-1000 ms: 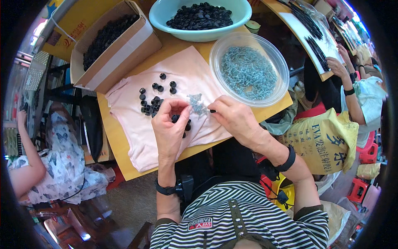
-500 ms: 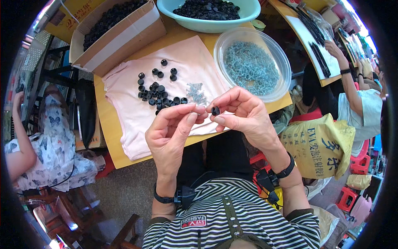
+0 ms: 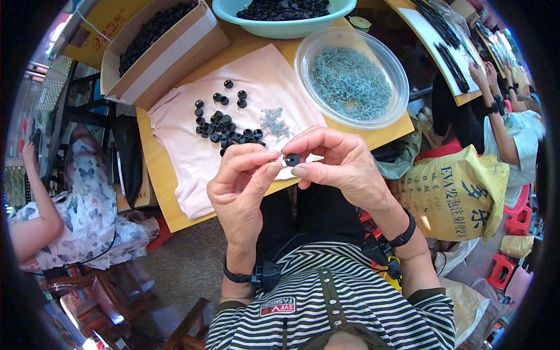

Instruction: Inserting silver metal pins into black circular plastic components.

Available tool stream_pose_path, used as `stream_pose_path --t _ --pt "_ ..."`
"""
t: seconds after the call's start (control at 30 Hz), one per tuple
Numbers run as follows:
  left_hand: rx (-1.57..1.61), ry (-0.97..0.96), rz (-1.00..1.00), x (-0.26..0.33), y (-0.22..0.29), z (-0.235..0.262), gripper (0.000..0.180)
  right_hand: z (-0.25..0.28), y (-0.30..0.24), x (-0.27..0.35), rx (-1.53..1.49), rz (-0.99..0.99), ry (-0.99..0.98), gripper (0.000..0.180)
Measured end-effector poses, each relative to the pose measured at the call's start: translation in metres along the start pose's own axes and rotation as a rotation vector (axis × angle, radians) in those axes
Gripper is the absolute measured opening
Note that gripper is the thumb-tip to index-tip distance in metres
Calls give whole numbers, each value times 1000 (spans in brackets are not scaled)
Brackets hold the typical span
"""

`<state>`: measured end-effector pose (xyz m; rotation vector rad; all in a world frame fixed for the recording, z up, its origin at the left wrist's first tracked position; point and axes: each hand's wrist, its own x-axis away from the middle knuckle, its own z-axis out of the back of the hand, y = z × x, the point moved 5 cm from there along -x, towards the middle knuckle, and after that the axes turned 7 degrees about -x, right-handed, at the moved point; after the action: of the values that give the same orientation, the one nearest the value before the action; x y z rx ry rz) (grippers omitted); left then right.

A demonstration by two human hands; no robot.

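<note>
In front of my chest, my left hand (image 3: pixel 238 185) pinches a thin metal screw (image 3: pixel 278 160) between thumb and fingers. My right hand (image 3: pixel 344 166) grips a small black plastic cap (image 3: pixel 292 160) by thumb and fingertips. The screw points at the cap, and they meet or nearly meet; whether the tip is inside I cannot tell. Beyond my hands, loose black caps (image 3: pixel 220 123) lie scattered on a pale pink cloth (image 3: pixel 175 131). Beside them is a small heap of silvery screws (image 3: pixel 273 121).
A clear round tub (image 3: pixel 399 111) of screws stands right on the yellow table (image 3: pixel 153 166). Behind are a cardboard box (image 3: pixel 169 61) and pale green basin (image 3: pixel 286 28), both holding black parts. A yellow sack (image 3: pixel 449 195) sits at right. People sit on both sides.
The screw and cap have come together, with the cap turned sideways. My right hand has shifted slightly left. The whole view has tilted a little.
</note>
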<state>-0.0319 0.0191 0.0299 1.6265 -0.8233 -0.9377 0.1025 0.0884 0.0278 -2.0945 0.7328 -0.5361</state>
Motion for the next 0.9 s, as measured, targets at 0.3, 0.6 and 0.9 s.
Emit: stream_pose_path --t 0.3,0.6,0.9 --pt "-348 -37 -143 1 19 -1 14 3 4 3 39 4 5 26" --pt "-665 -53 -275 3 34 -8 17 3 1 3 222 217 29 21" --pt "-672 -59 -252 3 27 -7 17 4 -4 6 508 404 48 22"
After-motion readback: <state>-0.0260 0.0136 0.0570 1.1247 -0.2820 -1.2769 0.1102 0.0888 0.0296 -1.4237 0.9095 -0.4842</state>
